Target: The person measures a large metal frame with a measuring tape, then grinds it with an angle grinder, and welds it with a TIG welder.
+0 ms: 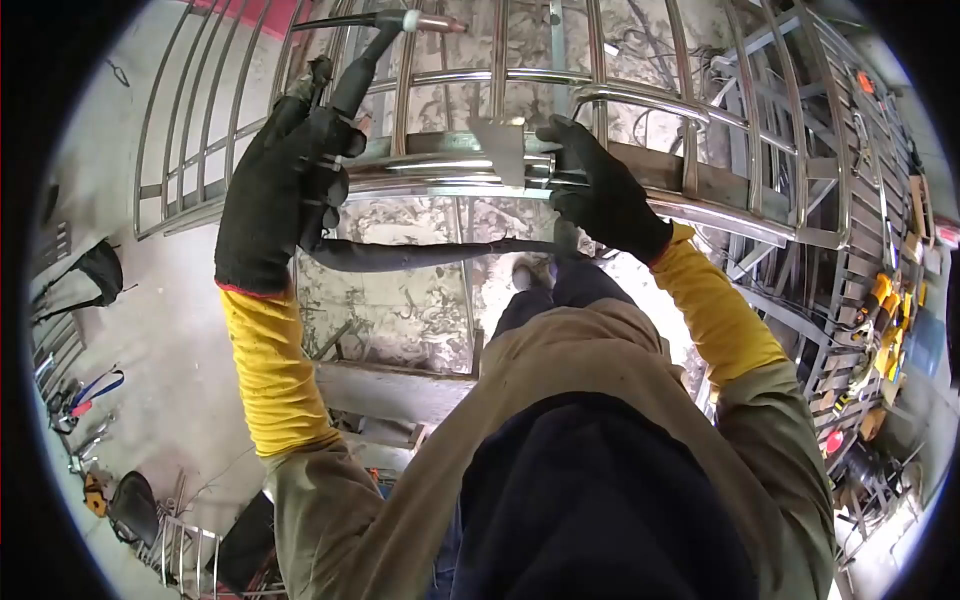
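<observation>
My left hand [275, 185], in a black glove with a yellow sleeve, is closed around the dark handle of a welding torch [358, 80]. The torch's head, with a white collar and copper-coloured nozzle, points right above the grille. From below that hand a thick black torch cable [420, 256] runs right, toward my body. My right hand [605, 188], gloved alike, curls its fingers around the end of a shiny steel tube [450, 170] lying across the grille's near side. A small flat grey metal plate [502, 150] stands against this tube, just left of my right fingertips.
A polished steel grille [500, 75] of curved bars spreads before me. More metal frames [800, 250] are stacked at the right, with yellow tools [885, 325] beyond. On the floor at left lie a black bag [95, 275] and scattered tools. A metal beam [400, 390] crosses near my legs.
</observation>
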A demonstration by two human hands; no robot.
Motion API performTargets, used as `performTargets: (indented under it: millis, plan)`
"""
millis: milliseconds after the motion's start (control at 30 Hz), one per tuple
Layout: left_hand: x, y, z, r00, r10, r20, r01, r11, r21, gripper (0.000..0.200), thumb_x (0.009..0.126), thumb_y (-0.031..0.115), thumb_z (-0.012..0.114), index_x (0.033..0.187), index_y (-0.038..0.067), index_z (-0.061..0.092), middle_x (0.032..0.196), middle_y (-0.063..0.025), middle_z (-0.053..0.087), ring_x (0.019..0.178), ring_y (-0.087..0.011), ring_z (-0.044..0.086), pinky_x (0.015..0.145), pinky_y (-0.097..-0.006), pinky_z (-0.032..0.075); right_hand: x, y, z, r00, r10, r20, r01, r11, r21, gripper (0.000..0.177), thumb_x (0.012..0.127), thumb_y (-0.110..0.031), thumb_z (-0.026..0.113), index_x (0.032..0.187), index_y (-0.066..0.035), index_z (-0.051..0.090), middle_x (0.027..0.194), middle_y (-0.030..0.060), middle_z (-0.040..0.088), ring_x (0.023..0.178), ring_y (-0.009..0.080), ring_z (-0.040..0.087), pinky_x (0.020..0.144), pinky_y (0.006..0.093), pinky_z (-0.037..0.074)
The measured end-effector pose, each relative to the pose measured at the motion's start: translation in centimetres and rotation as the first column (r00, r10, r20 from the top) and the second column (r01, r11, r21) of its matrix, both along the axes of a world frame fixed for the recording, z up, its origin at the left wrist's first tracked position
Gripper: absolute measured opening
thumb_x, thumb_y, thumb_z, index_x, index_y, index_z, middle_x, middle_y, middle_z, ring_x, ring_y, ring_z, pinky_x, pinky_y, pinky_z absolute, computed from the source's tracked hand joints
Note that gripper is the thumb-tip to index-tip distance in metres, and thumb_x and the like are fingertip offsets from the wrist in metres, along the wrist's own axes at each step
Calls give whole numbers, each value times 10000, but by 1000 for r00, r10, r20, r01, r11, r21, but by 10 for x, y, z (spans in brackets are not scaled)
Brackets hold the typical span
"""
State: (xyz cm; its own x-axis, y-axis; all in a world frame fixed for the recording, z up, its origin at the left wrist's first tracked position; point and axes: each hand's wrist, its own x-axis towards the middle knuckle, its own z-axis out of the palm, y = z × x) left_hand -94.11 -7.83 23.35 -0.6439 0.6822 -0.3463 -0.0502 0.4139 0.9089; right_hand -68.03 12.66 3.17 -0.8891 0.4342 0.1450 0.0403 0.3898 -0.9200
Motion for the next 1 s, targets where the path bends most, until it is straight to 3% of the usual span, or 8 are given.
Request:
performTargets:
  millis: [133, 233, 367, 433, 567, 767, 900, 1000]
  plan:
    - [4, 11, 19, 996, -34, 83, 43, 992, -115, 505, 1039, 285, 622, 1476, 47, 533, 960, -25, 714, 604, -72, 588, 506, -205, 454, -1, -6, 15, 999, 42, -7, -43, 996, -83, 658, 826, -116, 777, 1439, -27, 557, 1207, 159, 697, 1111, 299, 718, 939, 405, 592]
    - [9, 20, 27, 993, -54, 107, 73, 980, -187, 469, 1039, 259, 615, 1452, 48, 546, 945, -43, 713, 583, -73, 588, 507, -212, 462, -10, -9, 9, 994, 2, -110, 35, 942, 334, 506, 843, -242, 805, 1266, -28, 628, 1047, 146, 679, 971, 375, 668, 909, 474, 535]
    - [4, 20, 28, 939, -158, 304, 244, 933, -267, 561, 1040, 112, 582, 1576, 41, 432, 1024, -75, 708, 618, -98, 607, 565, -216, 501, -15, -16, 9, 999, -38, 32, 26, 945, 326, 432, 860, -260, 776, 1191, -25, 628, 1091, 149, 669, 1049, 378, 644, 967, 467, 497]
    - [6, 21, 26, 954, -286, 93, 300, 874, -382, 562, 1061, 70, 539, 1600, 20, 386, 1116, -102, 705, 765, -135, 670, 646, -238, 545, -21, -20, 2, 995, -97, -7, 94, 937, 336, 392, 809, -176, 779, 1142, -14, 652, 1075, 183, 669, 1024, 394, 648, 970, 475, 509]
    - [-5, 54, 36, 904, 106, 413, 41, 943, -331, 576, 1052, 80, 586, 1582, -16, 380, 1229, -125, 696, 950, -166, 688, 679, -264, 559, -25, -20, 6, 996, -85, 3, 76, 915, 397, 276, 785, -121, 711, 1047, -52, 660, 1068, 148, 652, 1025, 351, 637, 975, 483, 482]
    - [-40, 82, 55, 916, -333, 223, 378, 534, -756, 622, 993, 38, 698, 1545, -35, 421, 1304, -170, 675, 1018, -178, 712, 747, -298, 606, -29, -24, 7, 988, -142, 63, 106, 913, 394, 237, 750, -79, 684, 985, -67, 649, 1022, 133, 630, 980, 345, 619, 938, 481, 476]
    - [-67, 75, 48, 895, -240, 375, 377, 857, -352, 658, 1001, 39, 661, 1591, -27, 377, 1361, -218, 642, 1089, -290, 717, 837, -354, 621, -31, -24, 17, 987, -133, 94, 98, 945, 311, 261, 729, -62, 687, 980, -69, 617, 983, 131, 589, 970, 347, 598, 914, 483, 476]
    - [-59, 113, 48, 848, -410, 336, 525, 561, -640, 735, 963, -46, 681, 1612, -26, 337, 1393, -236, 622, 1160, -303, 697, 870, -376, 616, -29, -21, 15, 992, -111, 63, 84, 940, 331, 296, 721, -47, 686, 1002, -68, 595, 993, 135, 577, 976, 360, 592, 909, 490, 471]
